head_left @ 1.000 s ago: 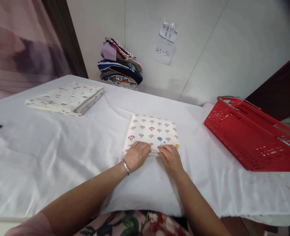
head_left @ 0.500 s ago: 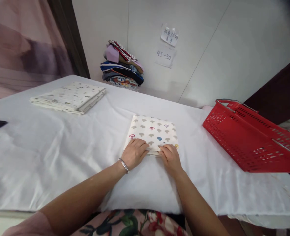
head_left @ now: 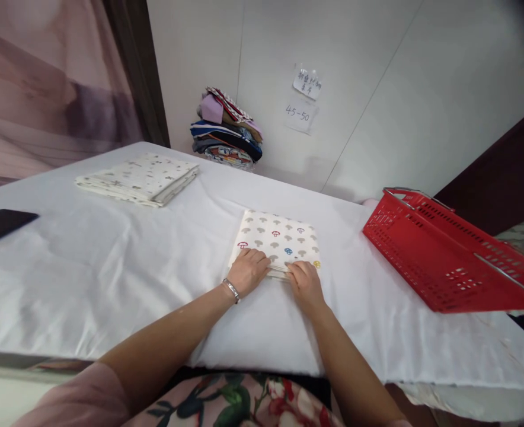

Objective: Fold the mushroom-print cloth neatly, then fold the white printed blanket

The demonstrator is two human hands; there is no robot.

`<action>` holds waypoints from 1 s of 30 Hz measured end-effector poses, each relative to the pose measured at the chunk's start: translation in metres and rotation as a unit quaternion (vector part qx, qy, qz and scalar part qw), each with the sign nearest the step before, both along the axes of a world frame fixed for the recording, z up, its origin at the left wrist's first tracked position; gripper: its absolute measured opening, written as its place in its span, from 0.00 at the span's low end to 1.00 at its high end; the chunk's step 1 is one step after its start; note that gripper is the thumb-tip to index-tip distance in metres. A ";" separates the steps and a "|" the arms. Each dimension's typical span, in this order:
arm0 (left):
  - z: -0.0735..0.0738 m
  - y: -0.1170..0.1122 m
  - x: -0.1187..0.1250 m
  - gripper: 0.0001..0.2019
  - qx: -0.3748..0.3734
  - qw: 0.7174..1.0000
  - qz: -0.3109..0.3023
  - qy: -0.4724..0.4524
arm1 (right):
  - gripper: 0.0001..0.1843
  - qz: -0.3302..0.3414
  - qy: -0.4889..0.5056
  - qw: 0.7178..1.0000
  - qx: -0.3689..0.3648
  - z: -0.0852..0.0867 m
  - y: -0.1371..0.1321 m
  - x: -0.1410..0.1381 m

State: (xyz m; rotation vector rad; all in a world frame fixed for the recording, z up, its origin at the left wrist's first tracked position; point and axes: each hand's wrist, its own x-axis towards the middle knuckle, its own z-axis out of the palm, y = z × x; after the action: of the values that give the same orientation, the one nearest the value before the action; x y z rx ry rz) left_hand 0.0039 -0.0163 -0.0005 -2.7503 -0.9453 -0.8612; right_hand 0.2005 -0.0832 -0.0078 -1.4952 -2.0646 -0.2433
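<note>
1. Both hands had stayed at the near edge of the cloth; only the view had shifted.
2. Flat on it lay the left hand, fingers together.
3. Fingertips of the right hand were tucked out of sight at that edge, so any pinch was unclear.
4. Right of the cloth, the basket was cut off by the frame, as was the phone far left.

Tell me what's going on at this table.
A person has the left hand and the right hand on the near edge of a folded mushroom-print cloth lying flat on the white-covered table. Whether they pinch the edge or only press it is unclear. A red basket sits to the right, a second folded cloth at the far left, a fabric stack against the wall.
</note>
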 end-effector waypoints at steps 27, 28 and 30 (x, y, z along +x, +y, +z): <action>-0.010 0.003 -0.002 0.09 0.054 0.998 -0.012 0.025 | 0.14 -0.076 -0.074 0.994 0.032 -0.004 -0.028 0.038; -0.008 0.002 -0.004 0.09 0.051 0.998 -0.014 0.021 | 0.14 -0.074 -0.074 0.994 0.027 -0.005 -0.028 0.039; -0.004 0.000 -0.007 0.08 0.044 0.999 -0.012 0.013 | 0.15 -0.070 -0.072 0.995 0.024 -0.007 -0.028 0.041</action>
State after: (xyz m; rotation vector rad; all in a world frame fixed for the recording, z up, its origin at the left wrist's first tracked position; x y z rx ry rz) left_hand -0.0030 -0.0166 -0.0044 -2.6967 -0.8500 -0.8479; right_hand 0.2414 -0.1114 -0.0143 -1.6378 -2.0515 -0.4644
